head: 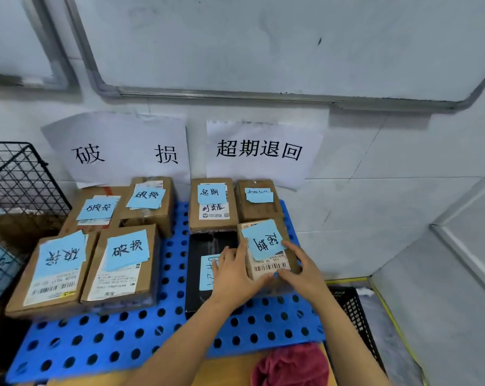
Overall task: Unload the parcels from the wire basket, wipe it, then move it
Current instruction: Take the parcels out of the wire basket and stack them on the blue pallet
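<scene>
— What is lying nearest?
— A red cloth is lying crumpled at the bottom edge, and the frame is cutting off its lower part. Just right of it a black crate is showing only one corner from behind the right forearm.

— And the hands?
— Both are gripping one cardboard parcel on the blue perforated board. The left hand is clasping its left side and the right hand is curling round its right side. The left hand is also covering much of a blue note on the black parcel alongside, so its writing is proving unreadable.

— What is standing around them?
— Four labelled boxes are sitting to the left, and two more boxes are standing behind.

— Where is the basket?
— The wire basket is sitting at the far left, beside the board, with the frame cropping it. I cannot tell what it is holding.

— Farther back?
— Two paper signs are hanging on the wall under a whiteboard.
</scene>
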